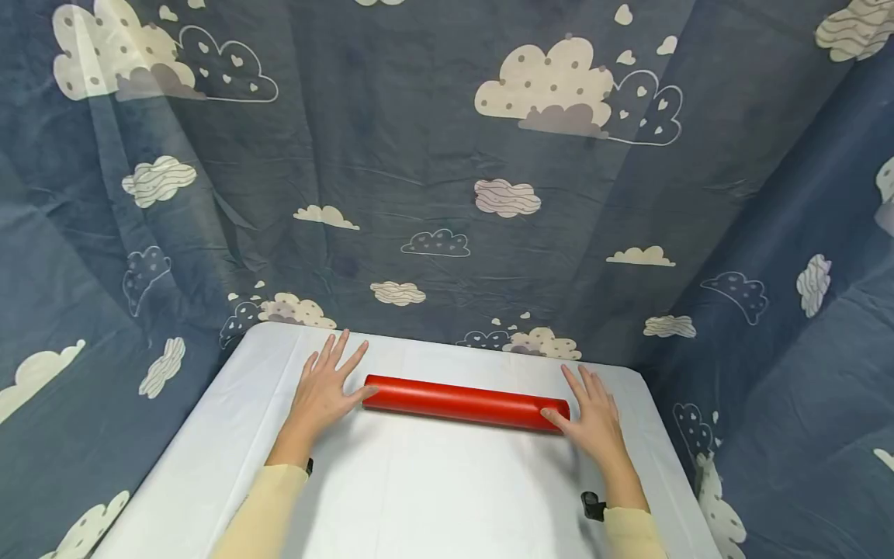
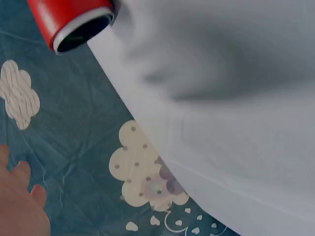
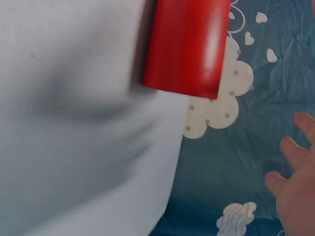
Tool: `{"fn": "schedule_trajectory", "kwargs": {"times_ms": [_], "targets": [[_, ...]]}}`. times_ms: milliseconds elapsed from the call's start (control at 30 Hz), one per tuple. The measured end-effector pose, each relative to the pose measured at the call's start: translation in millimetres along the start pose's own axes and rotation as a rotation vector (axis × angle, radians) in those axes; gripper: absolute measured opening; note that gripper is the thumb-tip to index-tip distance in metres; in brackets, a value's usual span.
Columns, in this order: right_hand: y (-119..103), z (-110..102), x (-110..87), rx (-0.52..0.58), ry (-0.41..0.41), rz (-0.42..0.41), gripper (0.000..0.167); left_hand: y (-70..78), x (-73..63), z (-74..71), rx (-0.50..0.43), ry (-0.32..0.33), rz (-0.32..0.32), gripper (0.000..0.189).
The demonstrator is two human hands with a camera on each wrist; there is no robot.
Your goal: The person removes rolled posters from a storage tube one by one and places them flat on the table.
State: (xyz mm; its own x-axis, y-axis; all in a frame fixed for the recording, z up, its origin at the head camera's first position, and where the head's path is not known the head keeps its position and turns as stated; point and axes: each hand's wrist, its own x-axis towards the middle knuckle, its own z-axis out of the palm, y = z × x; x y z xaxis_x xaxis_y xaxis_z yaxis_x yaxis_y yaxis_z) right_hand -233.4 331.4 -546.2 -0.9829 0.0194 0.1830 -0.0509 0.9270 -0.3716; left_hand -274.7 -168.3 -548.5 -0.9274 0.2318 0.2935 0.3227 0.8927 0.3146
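A long red tube lies crosswise on the white table toward its far edge. In the left wrist view the tube's near end shows a pale rim and a dark hollow inside. My left hand is at the tube's left end, fingers spread, thumb tip overlapping that end. At the other end is my right hand, its fingers extended and its thumb overlapping the tube in the head view. In the right wrist view the tube's end stands apart from the visible fingers.
A white cloth-covered table with rounded far corners extends under both arms. Dark blue curtains with cloud prints hang behind and at both sides, close to the table edges. A black band is on the right wrist.
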Motion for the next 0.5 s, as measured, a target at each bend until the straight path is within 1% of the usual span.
{"fn": "schedule_trajectory", "kwargs": {"times_ms": [233, 333, 400, 500], "targets": [[-5.2, 18.6, -2.7, 0.005, 0.01, 0.002, 0.097, 8.5, -0.1, 17.6, 0.025, 0.014, 0.052, 0.093], [-5.5, 25.1, -4.8, 0.016, 0.011, 0.008, 0.093, 13.1, 0.3, 24.8, 0.011, 0.027, 0.076, 0.093], [-4.6, 29.2, -7.3, 0.023, 0.004, 0.013, 0.09, 15.8, 1.0, 29.8, 0.009, 0.022, 0.085, 0.094], [-3.2, 34.5, -12.7, 0.044, -0.012, 0.018, 0.087, 20.0, 2.1, 36.8, 0.015, -0.007, 0.091, 0.093]]}}
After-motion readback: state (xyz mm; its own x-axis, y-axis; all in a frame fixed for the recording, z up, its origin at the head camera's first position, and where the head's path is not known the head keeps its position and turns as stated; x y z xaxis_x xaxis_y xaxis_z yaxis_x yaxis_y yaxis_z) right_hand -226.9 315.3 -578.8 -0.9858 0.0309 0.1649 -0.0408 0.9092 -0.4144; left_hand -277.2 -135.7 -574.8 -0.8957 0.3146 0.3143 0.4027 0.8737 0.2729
